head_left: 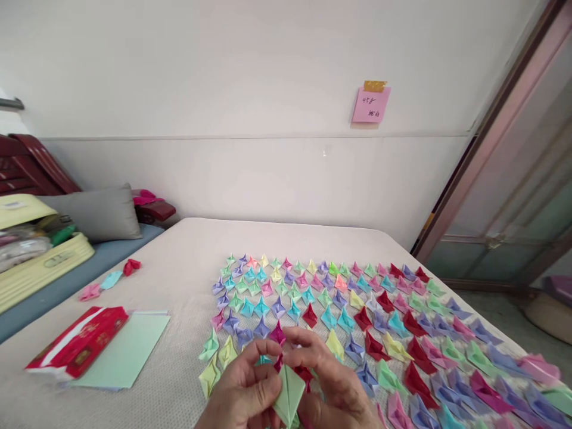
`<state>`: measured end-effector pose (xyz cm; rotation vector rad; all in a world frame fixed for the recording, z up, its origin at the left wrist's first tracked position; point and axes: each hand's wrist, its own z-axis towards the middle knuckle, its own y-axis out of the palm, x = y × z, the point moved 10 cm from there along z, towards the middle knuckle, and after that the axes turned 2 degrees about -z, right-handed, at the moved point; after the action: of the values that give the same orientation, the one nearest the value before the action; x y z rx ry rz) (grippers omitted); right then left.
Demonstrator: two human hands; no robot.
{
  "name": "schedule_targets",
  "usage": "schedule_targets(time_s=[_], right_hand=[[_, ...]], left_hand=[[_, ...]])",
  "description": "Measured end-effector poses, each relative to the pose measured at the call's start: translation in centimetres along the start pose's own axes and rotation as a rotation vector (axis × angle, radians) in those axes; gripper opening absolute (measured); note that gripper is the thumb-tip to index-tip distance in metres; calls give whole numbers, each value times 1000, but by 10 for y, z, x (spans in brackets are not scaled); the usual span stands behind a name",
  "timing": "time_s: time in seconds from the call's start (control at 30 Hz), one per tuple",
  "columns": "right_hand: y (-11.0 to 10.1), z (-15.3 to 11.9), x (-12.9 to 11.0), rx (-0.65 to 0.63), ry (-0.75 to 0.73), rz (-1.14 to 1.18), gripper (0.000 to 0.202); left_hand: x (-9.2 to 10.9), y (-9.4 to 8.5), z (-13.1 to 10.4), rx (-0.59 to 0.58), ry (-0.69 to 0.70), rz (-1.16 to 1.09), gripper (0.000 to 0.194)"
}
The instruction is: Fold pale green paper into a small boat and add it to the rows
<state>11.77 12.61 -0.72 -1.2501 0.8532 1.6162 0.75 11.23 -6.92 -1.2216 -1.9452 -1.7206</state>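
A light green folded paper (pixel 289 394), diamond-shaped with a crease down its middle, is held up between my two hands near the bottom centre. My left hand (pixel 248 387) pinches its left edge, the thumb lying over the front. From the other side my right hand (pixel 328 381) grips the right edge with fingers curled; its lower fingers are partly hidden. Behind and right of the hands stand rows of small folded paper boats (pixel 328 317) in red, pink, purple, blue, green and yellow. Some boats are covered by my hands.
A red tissue pack (pixel 80 342) rests on light green paper sheets (pixel 138 345) at left. Beyond them lie small crumpled-looking paper pieces (pixel 111 279). All are on a pale cloth-covered table (pixel 187 250). A yellow box (pixel 44 268) and grey pillow (pixel 105 211) sit further left.
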Motion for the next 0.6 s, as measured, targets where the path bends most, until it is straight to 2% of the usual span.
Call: schedule_targets(time_s=[0.1, 0.2, 0.3, 0.37, 0.5, 0.6], right_hand=[[7, 4, 7, -65, -7, 75, 12], [6, 6, 19, -40, 0, 93, 19], [4, 7, 29, -19, 34, 79, 22], [5, 6, 35, -28, 96, 21, 20], [9, 3, 39, -40, 200, -59, 13], [16, 2, 46, -19, 272, 178, 16]], left_hand=[[-9, 4, 1, -35, -62, 42, 36], [-7, 4, -1, -1, -76, 144, 31], [18, -3, -7, 118, 59, 385, 40], [31, 1, -11, 131, 137, 535, 45], [41, 6, -16, 187, 234, 702, 29], [39, 2, -15, 255, 253, 705, 25]])
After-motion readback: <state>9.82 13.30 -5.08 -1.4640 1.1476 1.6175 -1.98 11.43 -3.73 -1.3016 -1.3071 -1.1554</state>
